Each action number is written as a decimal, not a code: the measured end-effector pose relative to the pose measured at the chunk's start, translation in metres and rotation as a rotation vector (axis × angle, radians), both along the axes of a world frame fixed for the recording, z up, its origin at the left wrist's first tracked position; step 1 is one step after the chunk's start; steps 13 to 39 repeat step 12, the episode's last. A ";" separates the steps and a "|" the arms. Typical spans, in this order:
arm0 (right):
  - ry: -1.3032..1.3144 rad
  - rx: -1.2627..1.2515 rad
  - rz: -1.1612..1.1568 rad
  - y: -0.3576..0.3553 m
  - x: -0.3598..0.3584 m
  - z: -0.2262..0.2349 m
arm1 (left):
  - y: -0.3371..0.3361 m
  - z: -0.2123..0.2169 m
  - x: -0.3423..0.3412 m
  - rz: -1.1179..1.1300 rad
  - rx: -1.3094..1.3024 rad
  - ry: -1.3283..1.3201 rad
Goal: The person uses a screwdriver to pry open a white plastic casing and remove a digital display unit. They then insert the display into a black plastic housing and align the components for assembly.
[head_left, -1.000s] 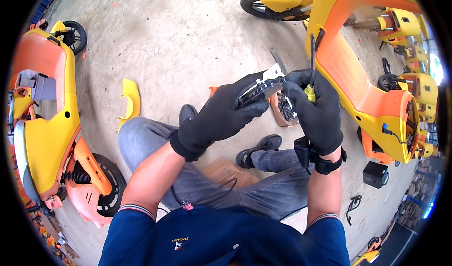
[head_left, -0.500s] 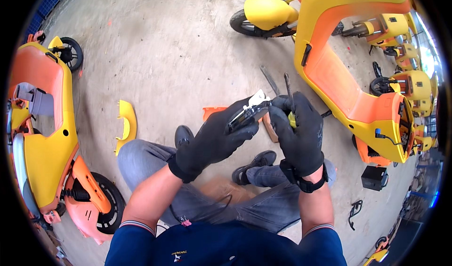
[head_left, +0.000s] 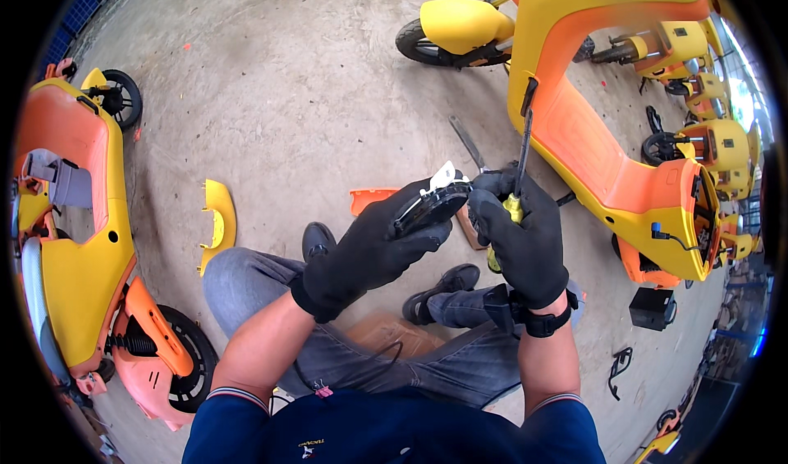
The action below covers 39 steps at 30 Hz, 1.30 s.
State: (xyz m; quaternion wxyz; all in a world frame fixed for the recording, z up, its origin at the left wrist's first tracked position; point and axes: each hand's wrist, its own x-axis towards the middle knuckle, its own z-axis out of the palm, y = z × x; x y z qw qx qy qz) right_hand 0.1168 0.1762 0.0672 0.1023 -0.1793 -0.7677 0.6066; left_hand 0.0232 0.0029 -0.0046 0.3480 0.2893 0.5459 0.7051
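My left hand (head_left: 365,250), in a black glove, is closed round a dark, rounded plastic part (head_left: 432,208). A small white piece (head_left: 444,175) stands up from that part's top edge. My right hand (head_left: 532,246), also gloved in black, grips a screwdriver (head_left: 514,208) by its yellow handle, the dark shaft pointing up and away from me. The handle's lower end shows beneath the palm. The fingertips of my right hand are close by the right end of the dark part; whether they touch it is hard to see.
A yellow and orange scooter (head_left: 566,135) stands at right, another scooter (head_left: 82,209) at left. On the floor lie a yellow curved panel (head_left: 220,222), an orange piece (head_left: 371,199), a flat metal bar (head_left: 466,141) and a black box (head_left: 652,309). Brown cardboard (head_left: 394,333) lies between my legs.
My right hand has turned slightly, so the screwdriver shaft leans further right and more of its yellow handle shows. My left hand has tilted the dark part a little.
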 end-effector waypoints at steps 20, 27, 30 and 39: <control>0.026 0.231 0.018 0.000 0.001 0.005 | -0.006 0.004 -0.003 -0.078 -0.156 0.068; 0.026 0.231 0.018 0.000 0.001 0.005 | -0.006 0.004 -0.003 -0.078 -0.156 0.068; 0.026 0.231 0.018 0.000 0.001 0.005 | -0.006 0.004 -0.003 -0.078 -0.156 0.068; 0.026 0.231 0.018 0.000 0.001 0.005 | -0.006 0.004 -0.003 -0.078 -0.156 0.068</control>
